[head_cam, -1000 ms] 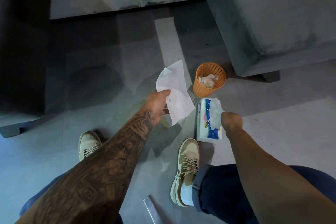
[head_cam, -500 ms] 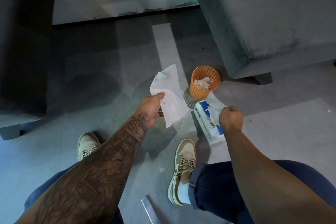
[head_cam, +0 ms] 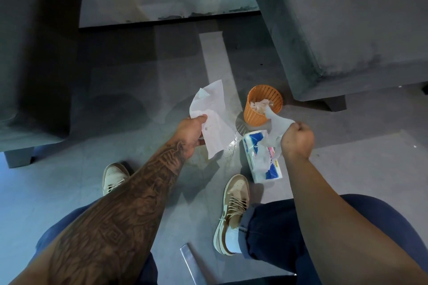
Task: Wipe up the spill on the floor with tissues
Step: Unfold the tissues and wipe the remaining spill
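1. Fingers (head_cam: pixel 199 120) of the left hand (head_cam: pixel 191 133) pinch one opened tissue (head_cam: pixel 213 106) by its edge. The sheet hangs loose above the floor (head_cam: pixel 115 122).
2. Right hand (head_cam: pixel 297 140): fingers curled tight round a second tissue (head_cam: pixel 275 126), which trails down toward the tissue pack (head_cam: pixel 262 162). I cannot tell whether it is fully clear of the pack.
3. Spill (head_cam: pixel 231 146): a wet glint on the floor between the hanging sheet and the pack, just in front of the orange basket (head_cam: pixel 254 115), which has crumpled tissues in it.
4. My read of the step: gathering tissues. No wiping of this patch yet.
5. Next move calls for freeing the second sheet, bringing both down onto the wet patch, and pressing flat. The pack lies just beside the liquid, so I would wipe away from it
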A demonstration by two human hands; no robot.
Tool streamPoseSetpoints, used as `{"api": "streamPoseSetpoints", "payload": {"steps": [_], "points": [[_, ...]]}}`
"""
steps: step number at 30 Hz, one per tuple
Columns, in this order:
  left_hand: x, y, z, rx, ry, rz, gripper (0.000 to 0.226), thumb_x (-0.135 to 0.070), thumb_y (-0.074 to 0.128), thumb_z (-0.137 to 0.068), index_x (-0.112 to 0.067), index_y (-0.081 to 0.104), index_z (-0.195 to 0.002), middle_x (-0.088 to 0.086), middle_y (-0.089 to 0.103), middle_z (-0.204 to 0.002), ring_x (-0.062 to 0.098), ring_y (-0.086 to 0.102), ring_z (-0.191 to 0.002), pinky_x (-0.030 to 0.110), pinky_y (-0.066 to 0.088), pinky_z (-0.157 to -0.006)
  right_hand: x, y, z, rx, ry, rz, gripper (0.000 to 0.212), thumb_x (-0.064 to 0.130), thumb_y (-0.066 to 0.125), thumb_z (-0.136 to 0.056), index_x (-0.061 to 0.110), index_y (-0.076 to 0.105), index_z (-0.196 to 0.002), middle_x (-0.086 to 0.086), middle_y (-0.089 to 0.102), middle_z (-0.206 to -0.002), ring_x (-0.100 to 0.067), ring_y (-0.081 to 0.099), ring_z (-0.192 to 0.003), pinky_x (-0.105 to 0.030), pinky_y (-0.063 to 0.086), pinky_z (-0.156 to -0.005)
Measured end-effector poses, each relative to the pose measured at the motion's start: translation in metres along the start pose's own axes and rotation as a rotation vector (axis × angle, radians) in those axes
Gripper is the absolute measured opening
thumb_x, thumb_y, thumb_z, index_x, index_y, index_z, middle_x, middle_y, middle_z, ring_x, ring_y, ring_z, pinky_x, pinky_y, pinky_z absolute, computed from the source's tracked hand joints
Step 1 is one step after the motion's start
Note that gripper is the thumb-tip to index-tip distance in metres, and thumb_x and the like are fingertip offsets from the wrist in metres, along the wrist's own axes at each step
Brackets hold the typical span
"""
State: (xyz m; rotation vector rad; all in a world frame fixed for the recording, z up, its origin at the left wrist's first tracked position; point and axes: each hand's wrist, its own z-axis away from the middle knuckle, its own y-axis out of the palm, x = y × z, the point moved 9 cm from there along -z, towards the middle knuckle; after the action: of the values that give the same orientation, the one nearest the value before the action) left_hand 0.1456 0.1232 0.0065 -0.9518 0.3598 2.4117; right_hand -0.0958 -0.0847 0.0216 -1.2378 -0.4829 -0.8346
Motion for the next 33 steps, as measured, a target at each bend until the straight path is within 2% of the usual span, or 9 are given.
{"api": "streamPoseSetpoints", "payload": {"steps": [5,9,12,16,20,23,26,30,33], "points": [[-0.006,-0.013,0.007,-0.013,0.031,-0.049,0.019,-0.02,0.054,-0.1,-0.009,0.061,-0.113,0.003,0.068,-0.092,0.018,0.065,-0.075,0.029,0.052,-0.061,0.061,0.016,0.034,0.148,-0.175,-0.218,0.023,0.012,0.043,-0.097,0.015,0.066,-0.103,-0.003,0.065,-0.091,-0.017,0.061,-0.08,-0.016,0.044,-0.059],[-0.017,-0.021,0.016,0.009,0.069,-0.033,0.026,-0.025,0.056,-0.099,-0.007,0.062,-0.116,0.008,0.069,-0.101,0.022,0.068,-0.08,0.033,0.056,-0.068,0.118,0.057,0.104,0.406,-0.554,-0.16,0.026,0.016,0.048,-0.094,0.021,0.069,-0.108,0.006,0.066,-0.096,-0.005,0.06,-0.091,-0.018,0.05,-0.084],[-0.026,-0.036,0.03,0.018,0.101,0.019,0.025,-0.023,0.059,-0.097,-0.006,0.064,-0.113,0.011,0.073,-0.104,0.029,0.072,-0.09,0.044,0.059,-0.08,0.138,0.088,0.161,0.622,-0.759,-0.009,0.029,0.016,0.051,-0.095,0.021,0.065,-0.121,0.009,0.068,-0.107,-0.001,0.059,-0.093,-0.015,0.047,-0.082],[-0.027,-0.067,0.05,0.026,0.12,0.053,0.031,-0.02,0.056,-0.097,-0.003,0.063,-0.121,0.016,0.073,-0.111,0.034,0.071,-0.101,0.053,0.056,-0.089,0.149,0.108,0.197,0.75,-0.784,0.112,0.03,0.022,0.052,-0.095,0.03,0.061,-0.121,0.014,0.067,-0.102,-0.007,0.062,-0.089,-0.019,0.046,-0.069],[-0.025,-0.104,0.076,-0.025,0.126,0.104,0.025,-0.019,0.052,-0.101,-0.004,0.061,-0.118,0.019,0.069,-0.12,0.039,0.066,-0.11,0.056,0.052,-0.096,0.161,0.113,0.212,0.813,-0.731,0.101,0.024,0.023,0.052,-0.093,0.034,0.061,-0.112,0.017,0.067,-0.101,-0.004,0.064,-0.091,-0.029,0.055,-0.075],[-0.015,-0.128,0.09,-0.04,0.101,0.134,0.017,-0.016,0.051,-0.101,-0.007,0.064,-0.107,0.015,0.07,-0.11,0.037,0.066,-0.104,0.059,0.049,-0.099,0.154,0.127,0.238,0.972,-0.755,0.198,0.021,0.027,0.056,-0.091,0.034,0.062,-0.11,0.014,0.068,-0.09,-0.005,0.064,-0.079,-0.029,0.055,-0.071],[0.004,-0.153,0.096,-0.053,0.066,0.171,0.022,-0.015,0.052,-0.1,-0.001,0.065,-0.112,0.02,0.071,-0.11,0.038,0.067,-0.101,0.061,0.048,-0.099,0.147,0.142,0.278,1.113,-0.831,0.313,0.021,0.032,0.06,-0.092,0.035,0.062,-0.112,0.012,0.063,-0.079,-0.007,0.058,-0.067,-0.026,0.048,-0.062],[0.008,-0.18,0.093,-0.087,0.051,0.211,0.023,-0.016,0.054,-0.098,-0.002,0.067,-0.11,0.019,0.073,-0.109,0.035,0.071,-0.097,0.053,0.055,-0.094,0.148,0.174,0.315,1.193,-0.879,0.422,0.024,0.029,0.065,-0.087,0.036,0.062,-0.11,0.013,0.067,-0.082,-0.008,0.064,-0.072,-0.031,0.054,-0.068],[0.005,-0.197,0.083,-0.154,0.043,0.244,0.024,-0.018,0.053,-0.098,-0.001,0.065,-0.11,0.019,0.074,-0.105,0.036,0.072,-0.096,0.048,0.057,-0.091,0.151,0.188,0.321,1.153,-0.87,0.391,0.028,0.03,0.062,-0.087,0.038,0.058,-0.114,0.01,0.065,-0.076,-0.009,0.063,-0.067,-0.032,0.053,-0.063]]}}
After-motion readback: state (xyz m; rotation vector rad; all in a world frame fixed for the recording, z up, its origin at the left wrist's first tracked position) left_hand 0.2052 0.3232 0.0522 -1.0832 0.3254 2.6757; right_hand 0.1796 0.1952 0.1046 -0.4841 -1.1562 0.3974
